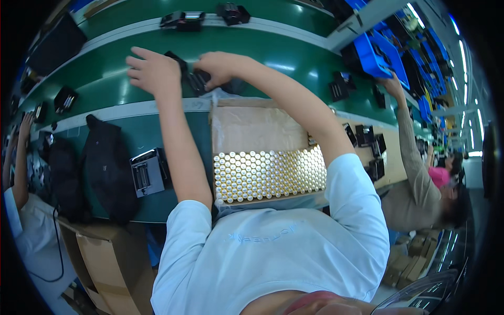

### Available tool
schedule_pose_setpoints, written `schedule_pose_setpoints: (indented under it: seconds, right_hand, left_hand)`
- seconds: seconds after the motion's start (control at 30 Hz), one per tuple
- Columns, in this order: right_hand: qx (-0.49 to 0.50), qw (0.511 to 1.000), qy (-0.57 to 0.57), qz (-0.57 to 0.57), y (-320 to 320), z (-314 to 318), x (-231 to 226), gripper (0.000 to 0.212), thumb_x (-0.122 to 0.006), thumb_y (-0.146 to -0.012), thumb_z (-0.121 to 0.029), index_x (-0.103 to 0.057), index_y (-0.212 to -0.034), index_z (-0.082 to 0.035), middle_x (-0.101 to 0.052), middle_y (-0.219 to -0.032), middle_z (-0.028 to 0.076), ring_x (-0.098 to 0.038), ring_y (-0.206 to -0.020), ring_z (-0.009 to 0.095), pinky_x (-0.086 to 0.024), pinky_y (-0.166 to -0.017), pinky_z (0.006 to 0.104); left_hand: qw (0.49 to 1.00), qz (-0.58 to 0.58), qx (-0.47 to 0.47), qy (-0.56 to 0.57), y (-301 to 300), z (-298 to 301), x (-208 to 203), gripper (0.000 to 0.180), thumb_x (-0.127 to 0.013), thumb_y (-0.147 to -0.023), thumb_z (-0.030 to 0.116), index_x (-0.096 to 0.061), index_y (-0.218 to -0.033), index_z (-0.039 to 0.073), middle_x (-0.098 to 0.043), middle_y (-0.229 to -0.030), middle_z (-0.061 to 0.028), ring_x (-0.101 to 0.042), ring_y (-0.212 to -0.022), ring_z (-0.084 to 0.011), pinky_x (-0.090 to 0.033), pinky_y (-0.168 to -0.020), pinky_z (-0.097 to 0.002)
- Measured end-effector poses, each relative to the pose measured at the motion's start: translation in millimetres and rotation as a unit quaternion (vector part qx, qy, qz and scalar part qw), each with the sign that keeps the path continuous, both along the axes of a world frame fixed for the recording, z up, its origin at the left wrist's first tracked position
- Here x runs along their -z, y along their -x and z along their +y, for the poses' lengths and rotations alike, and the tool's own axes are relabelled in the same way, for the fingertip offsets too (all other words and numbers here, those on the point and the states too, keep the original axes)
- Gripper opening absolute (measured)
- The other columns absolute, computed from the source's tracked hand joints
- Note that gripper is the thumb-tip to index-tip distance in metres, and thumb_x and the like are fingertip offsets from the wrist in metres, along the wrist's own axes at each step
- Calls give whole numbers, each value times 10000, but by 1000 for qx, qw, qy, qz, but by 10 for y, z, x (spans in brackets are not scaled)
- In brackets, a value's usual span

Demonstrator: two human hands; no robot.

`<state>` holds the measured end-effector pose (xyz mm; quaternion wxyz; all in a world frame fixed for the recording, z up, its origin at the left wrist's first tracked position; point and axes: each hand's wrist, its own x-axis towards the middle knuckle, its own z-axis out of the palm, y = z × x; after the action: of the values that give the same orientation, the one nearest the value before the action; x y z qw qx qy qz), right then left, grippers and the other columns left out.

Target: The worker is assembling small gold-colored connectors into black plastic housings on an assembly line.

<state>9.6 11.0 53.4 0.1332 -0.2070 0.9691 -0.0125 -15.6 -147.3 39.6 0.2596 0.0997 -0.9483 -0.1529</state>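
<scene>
My left hand is raised over the far green belt, its fingers apart and nothing seen in them. Just right of it, my right hand reaches over the far edge of a carton and curls its fingers round a black box-like device. That device is partly hidden by the hand, so its exact kind cannot be made out. The open carton in front of me holds rows of upright battery cells in its near half, with brown lining showing in the far half.
A grey and black open housing lies left of the carton, beside black bags. More black devices sit along the far ledge. At right, a co-worker's hand touches a blue bin. Another person's arm is at far left.
</scene>
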Motion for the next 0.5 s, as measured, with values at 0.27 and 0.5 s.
schedule_pose_setpoints:
  seconds: [0.27, 0.5]
  right_hand:
    - [47, 877, 455, 145, -415, 651, -332, 626, -802, -736, -186, -551, -1284, -18, -645, -1190, 120, -641, -1006, 245, -528, -850, 364]
    - [69, 931, 285, 218, -1147, 987, -459, 582, -755, -792, -173, -531, -1309, -27, -644, -1182, 121, -642, -995, 248, -522, -868, 372]
  left_hand:
    - [858, -128, 354, -350, 111, 276, -64, 509, -608, -885, 324, -547, -1279, 6, -605, -1085, -257, -590, -1044, -352, -480, -906, -426]
    - [630, -323, 465, -531, -205, 758, -10, 358, -587, -938, 159, -564, -1229, -49, -644, -1023, -179, -632, -888, -222, -522, -799, -313]
